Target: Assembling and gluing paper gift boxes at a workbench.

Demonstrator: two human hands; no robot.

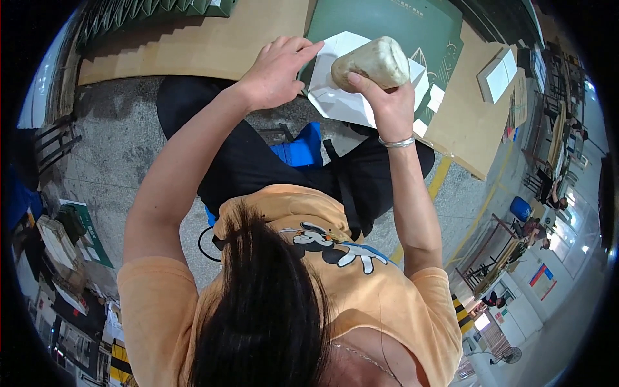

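Observation:
A stained, whitish, bottle-like cylinder (371, 63) is gripped in my right hand (393, 106), with the thumb along its near side. It is tilted over a many-sided white sheet (335, 100) with creased edges, and hides part of it. My left hand (277, 72) holds nothing; its fingers are apart and the index fingertip reaches the sheet's left edge. Under the sheet lies a large dark green board (361, 18) with pale line patterns. Whether the cylinder touches the sheet I cannot tell.
Brown cardboard (193, 48) covers the worktop. Folded green pieces (142, 9) stand at the far left. A white box (497, 74) sits on the right, and small white pieces (436, 97) lie by the board's edge. Several people are farther off at the right.

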